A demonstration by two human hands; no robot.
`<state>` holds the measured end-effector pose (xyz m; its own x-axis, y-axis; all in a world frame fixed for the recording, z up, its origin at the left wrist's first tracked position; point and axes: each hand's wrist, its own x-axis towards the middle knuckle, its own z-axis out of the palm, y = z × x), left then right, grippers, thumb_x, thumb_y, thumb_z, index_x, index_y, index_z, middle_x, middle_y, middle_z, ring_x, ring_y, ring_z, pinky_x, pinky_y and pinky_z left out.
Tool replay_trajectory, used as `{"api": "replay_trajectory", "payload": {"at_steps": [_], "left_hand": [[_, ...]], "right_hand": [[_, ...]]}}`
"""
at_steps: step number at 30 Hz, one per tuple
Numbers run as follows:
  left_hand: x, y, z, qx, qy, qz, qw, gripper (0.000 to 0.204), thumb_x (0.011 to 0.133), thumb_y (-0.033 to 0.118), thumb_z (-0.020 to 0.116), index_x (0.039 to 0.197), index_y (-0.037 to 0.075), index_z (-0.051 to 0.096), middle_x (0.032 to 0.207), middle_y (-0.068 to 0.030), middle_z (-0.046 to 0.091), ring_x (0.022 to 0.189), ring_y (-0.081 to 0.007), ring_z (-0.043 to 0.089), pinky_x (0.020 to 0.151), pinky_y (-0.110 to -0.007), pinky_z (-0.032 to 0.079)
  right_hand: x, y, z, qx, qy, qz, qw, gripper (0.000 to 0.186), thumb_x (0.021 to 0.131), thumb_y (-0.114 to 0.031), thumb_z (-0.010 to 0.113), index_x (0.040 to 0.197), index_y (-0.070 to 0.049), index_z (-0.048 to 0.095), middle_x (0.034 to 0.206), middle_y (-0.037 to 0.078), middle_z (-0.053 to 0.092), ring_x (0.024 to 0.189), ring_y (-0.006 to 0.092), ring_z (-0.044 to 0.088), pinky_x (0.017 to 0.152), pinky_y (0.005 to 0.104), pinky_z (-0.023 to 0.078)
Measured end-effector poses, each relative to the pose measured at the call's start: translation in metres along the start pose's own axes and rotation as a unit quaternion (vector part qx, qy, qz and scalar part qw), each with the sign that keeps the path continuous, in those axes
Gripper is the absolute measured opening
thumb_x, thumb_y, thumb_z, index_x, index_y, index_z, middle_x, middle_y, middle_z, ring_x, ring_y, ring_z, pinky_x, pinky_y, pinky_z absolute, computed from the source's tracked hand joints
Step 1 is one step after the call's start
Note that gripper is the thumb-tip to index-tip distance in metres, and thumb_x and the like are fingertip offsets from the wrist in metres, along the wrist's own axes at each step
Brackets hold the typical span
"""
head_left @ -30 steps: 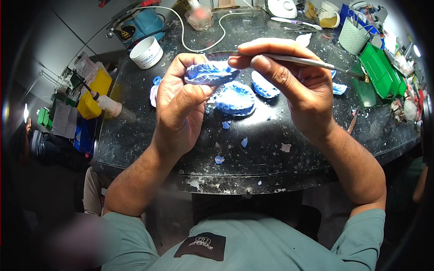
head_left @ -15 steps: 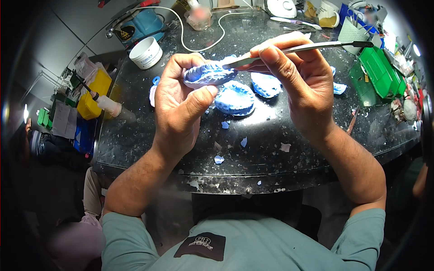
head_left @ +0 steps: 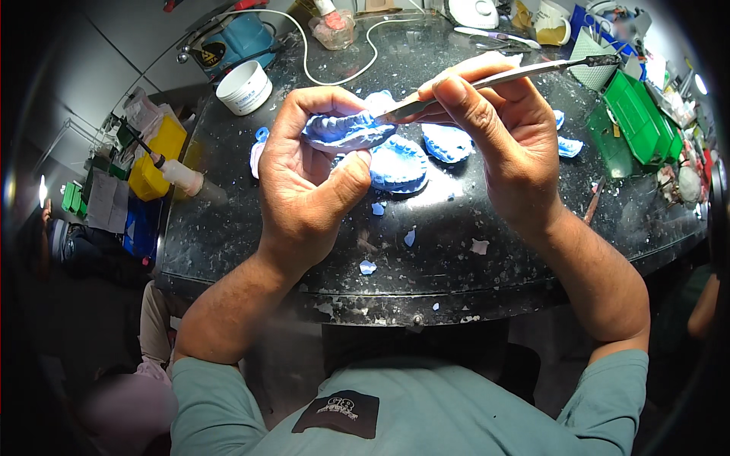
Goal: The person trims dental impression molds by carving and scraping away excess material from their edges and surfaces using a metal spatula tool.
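Left hand (head_left: 308, 182) curled around blue dental cast (head_left: 346, 131); right hand (head_left: 494, 125) pinching metal spatula (head_left: 502, 76), blade tip on cast.

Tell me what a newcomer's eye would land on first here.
Dead centre, the left hand grips a pale blue plaster dental cast while the right hand presses the tip of a long thin metal carving tool against it. Just beyond, two more blue casts lie on the dark speckled stone worktop, with blue chips scattered nearer the front edge.
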<state>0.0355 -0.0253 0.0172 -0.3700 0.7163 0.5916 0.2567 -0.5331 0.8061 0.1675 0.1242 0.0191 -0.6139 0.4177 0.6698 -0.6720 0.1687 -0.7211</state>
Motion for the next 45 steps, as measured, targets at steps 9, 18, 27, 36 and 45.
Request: {"api": "replay_trajectory", "payload": {"at_steps": [9, 18, 27, 36, 45], "left_hand": [[-0.001, -0.001, -0.004, 0.046, -0.019, 0.005, 0.999, 0.039, 0.082, 0.004, 0.065, 0.117, 0.000, 0.049, 0.109, -0.0051, 0.051, 0.101, -0.0101, 0.053, 0.094, -0.028, 0.043], [-0.001, -0.005, -0.003, 0.083, -0.026, 0.009, 0.996, 0.040, 0.081, 0.005, 0.065, 0.117, 0.001, 0.049, 0.107, -0.0034, 0.047, 0.100, -0.0095, 0.049, 0.094, -0.026, 0.041], [0.000, -0.007, -0.004, -0.017, -0.008, -0.029, 0.999, 0.041, 0.087, 0.016, 0.071, 0.119, 0.001, 0.048, 0.103, -0.0034, 0.055, 0.090, -0.0060, 0.053, 0.082, -0.021, 0.045], [-0.002, -0.008, -0.004, -0.016, -0.004, -0.027, 0.999, 0.041, 0.087, 0.016, 0.072, 0.118, 0.001, 0.049, 0.105, -0.0046, 0.056, 0.094, -0.0072, 0.055, 0.084, -0.023, 0.047], [-0.004, -0.003, -0.001, 0.060, -0.014, 0.017, 0.998, 0.036, 0.082, 0.006, 0.068, 0.113, 0.001, 0.050, 0.103, -0.0041, 0.049, 0.094, -0.0088, 0.051, 0.088, -0.024, 0.043]], "right_hand": [[-0.002, 0.000, 0.003, -0.006, 0.006, 0.012, 1.000, 0.017, 0.098, -0.015, 0.061, 0.105, 0.000, 0.063, 0.097, 0.012, 0.069, 0.090, 0.0210, 0.070, 0.087, 0.0348, 0.056], [-0.003, 0.001, 0.002, 0.024, 0.016, 0.067, 0.997, 0.016, 0.098, -0.016, 0.062, 0.102, -0.001, 0.064, 0.096, 0.010, 0.069, 0.089, 0.0217, 0.071, 0.086, 0.0348, 0.057], [-0.003, 0.004, 0.003, 0.034, 0.019, 0.047, 0.998, 0.018, 0.100, -0.017, 0.058, 0.105, 0.000, 0.060, 0.097, 0.011, 0.067, 0.090, 0.0234, 0.071, 0.086, 0.0353, 0.058], [-0.004, 0.005, 0.005, 0.029, 0.018, 0.047, 0.998, 0.017, 0.100, -0.016, 0.057, 0.105, 0.001, 0.059, 0.097, 0.013, 0.067, 0.092, 0.0260, 0.072, 0.086, 0.0377, 0.059], [-0.006, -0.002, 0.009, 0.007, 0.030, 0.070, 0.997, 0.018, 0.099, -0.017, 0.059, 0.103, 0.000, 0.061, 0.095, 0.011, 0.068, 0.089, 0.0223, 0.072, 0.083, 0.0352, 0.059]]}}
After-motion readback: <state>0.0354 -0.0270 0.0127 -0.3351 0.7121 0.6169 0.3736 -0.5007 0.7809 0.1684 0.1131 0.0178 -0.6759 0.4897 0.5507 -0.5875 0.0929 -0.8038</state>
